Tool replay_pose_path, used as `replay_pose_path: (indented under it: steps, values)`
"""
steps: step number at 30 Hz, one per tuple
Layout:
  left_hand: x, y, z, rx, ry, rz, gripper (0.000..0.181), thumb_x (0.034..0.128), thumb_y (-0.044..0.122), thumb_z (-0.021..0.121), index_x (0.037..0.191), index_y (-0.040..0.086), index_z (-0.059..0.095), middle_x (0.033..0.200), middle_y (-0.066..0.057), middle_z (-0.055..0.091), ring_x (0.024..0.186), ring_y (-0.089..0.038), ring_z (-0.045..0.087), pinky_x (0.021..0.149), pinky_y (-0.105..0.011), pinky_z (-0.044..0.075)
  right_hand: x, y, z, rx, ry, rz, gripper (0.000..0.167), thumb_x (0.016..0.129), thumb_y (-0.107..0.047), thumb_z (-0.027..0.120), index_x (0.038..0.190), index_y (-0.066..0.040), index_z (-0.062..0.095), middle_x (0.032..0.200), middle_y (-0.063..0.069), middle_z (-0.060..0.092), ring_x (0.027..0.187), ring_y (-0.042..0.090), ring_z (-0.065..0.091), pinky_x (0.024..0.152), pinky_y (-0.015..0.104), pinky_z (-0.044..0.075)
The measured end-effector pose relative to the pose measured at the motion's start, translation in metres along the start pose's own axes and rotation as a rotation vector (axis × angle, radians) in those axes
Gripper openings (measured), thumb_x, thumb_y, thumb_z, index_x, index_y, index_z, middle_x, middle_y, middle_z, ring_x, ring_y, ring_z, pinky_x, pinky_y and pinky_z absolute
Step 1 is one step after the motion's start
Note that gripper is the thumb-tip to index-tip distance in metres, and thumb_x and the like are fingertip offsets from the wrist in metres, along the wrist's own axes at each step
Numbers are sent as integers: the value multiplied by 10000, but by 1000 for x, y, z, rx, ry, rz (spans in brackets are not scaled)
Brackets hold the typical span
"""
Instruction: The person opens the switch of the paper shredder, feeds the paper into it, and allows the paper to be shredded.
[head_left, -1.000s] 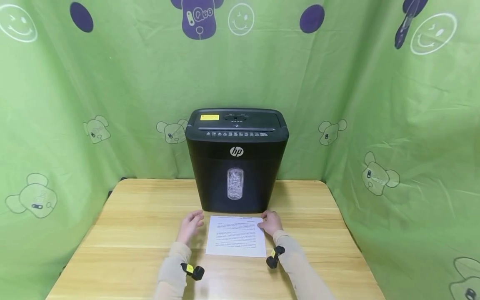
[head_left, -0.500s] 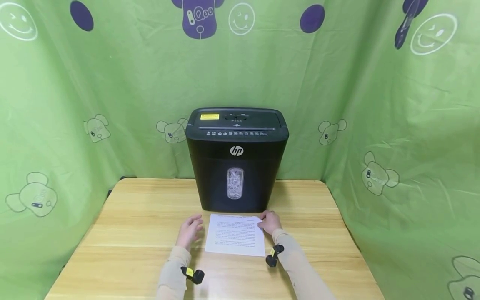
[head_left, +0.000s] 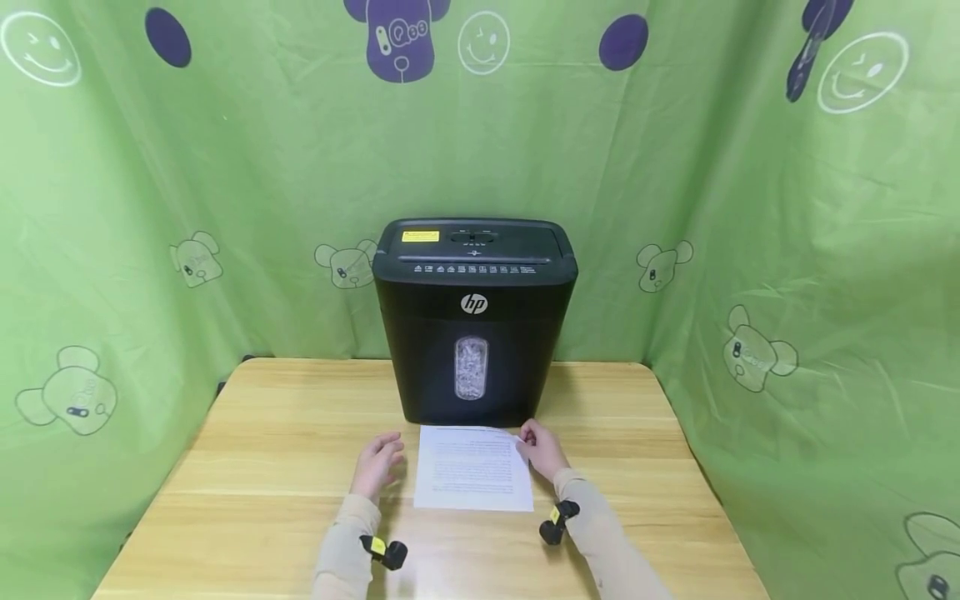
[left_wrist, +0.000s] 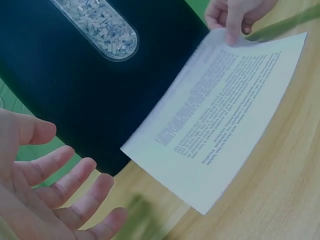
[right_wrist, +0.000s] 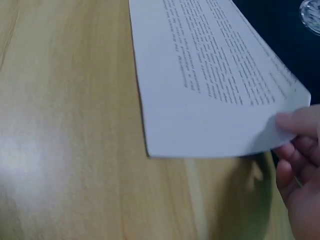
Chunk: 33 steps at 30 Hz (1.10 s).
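Observation:
A printed sheet of paper (head_left: 472, 471) lies in front of a black HP paper shredder (head_left: 427, 350). My right hand (head_left: 543, 450) pinches the far right corner of the sheet between thumb and fingers. In the right wrist view that corner of the paper (right_wrist: 210, 125) bends up off the wood. To the left of the sheet, my left hand (head_left: 377, 465) hovers apart from it. Its fingers (left_wrist: 75, 185) are spread and loosely bent, with nothing in them, in the left wrist view. The shredder's clear window (left_wrist: 107, 30) shows shredded bits inside.
The shredder stands at the back of the wooden table (head_left: 262, 467), its slot (head_left: 472, 258) on top. Green patterned curtain (head_left: 255, 125) surrounds the table at the back and both sides. A small wrist camera (head_left: 386, 550) sits on each sleeve.
The sheet's far right corner has risen and curls more, lifted by the right hand. The right forearm has shifted slightly right. The left hand has stayed nearly still.

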<state>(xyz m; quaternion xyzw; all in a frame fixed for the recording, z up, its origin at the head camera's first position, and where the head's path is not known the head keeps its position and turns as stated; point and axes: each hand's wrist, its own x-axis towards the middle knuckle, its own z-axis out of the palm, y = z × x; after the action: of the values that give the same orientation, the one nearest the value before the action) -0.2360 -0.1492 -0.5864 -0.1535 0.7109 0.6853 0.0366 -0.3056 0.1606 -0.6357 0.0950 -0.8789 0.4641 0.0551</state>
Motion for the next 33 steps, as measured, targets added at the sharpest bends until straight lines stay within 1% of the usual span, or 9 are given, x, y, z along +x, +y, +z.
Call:
replay_pose_path:
  steps: [5,10,14,18,23,26,28,30,33]
  values:
    - [-1,-1,0,0,6,-5,445,982,200,507,1364,-26,477,1361,-290,520,1230,-469,530,972,-606,461,-2,-9,-9,135,-26,31,162,808,87,662,839,-19,544,763,74,577,691,104,483,611,189,402]
    - [-1,0,2,0,-1,-9,444,972,167,524,1370,-24,474,1364,-299,515,1229,-468,530,981,-612,450,-1,-18,-17,244,-51,69,150,832,79,660,888,13,537,846,115,616,746,102,513,670,186,436]
    - [-1,-1,3,20,-5,6,444,956,129,541,1364,-34,478,1322,-303,545,1182,-458,555,951,-602,468,1,-23,-22,290,-69,45,157,845,66,662,915,35,525,874,128,620,771,76,526,718,176,449]
    - [1,-4,4,33,-18,12,454,934,102,567,1357,-41,483,1304,-296,563,1131,-430,581,888,-549,507,0,-29,-27,350,-88,20,175,847,55,665,929,61,511,905,144,627,787,66,545,732,171,472]
    - [3,-9,6,32,-28,11,463,913,78,599,1344,-50,488,1302,-293,569,1087,-390,612,792,-444,530,0,-39,-30,396,-86,15,176,848,61,664,934,81,512,925,122,640,803,56,562,747,162,483]
    - [4,-10,7,45,-17,13,467,886,64,628,1322,-56,511,1253,-274,602,1024,-312,632,706,-363,527,0,-43,-31,431,-71,25,174,844,72,665,935,91,517,929,110,649,799,51,573,732,159,487]
    - [5,-11,7,54,-7,14,453,874,73,649,1291,-62,535,1188,-251,629,984,-267,631,671,-336,524,0,-45,-31,457,-65,36,181,843,75,666,937,101,513,930,85,656,799,49,585,725,158,493]
    - [5,-11,7,61,-1,20,424,872,91,663,1251,-68,559,1121,-215,651,953,-259,637,664,-338,532,0,-48,-32,488,-56,43,195,842,76,665,942,113,502,916,50,655,807,66,598,721,162,498]
    - [5,-9,8,47,16,36,362,879,111,668,1179,-76,592,1047,-170,665,923,-264,638,733,-376,548,0,-51,-33,531,-53,48,223,843,72,662,959,122,478,890,-15,644,824,72,606,734,164,505]
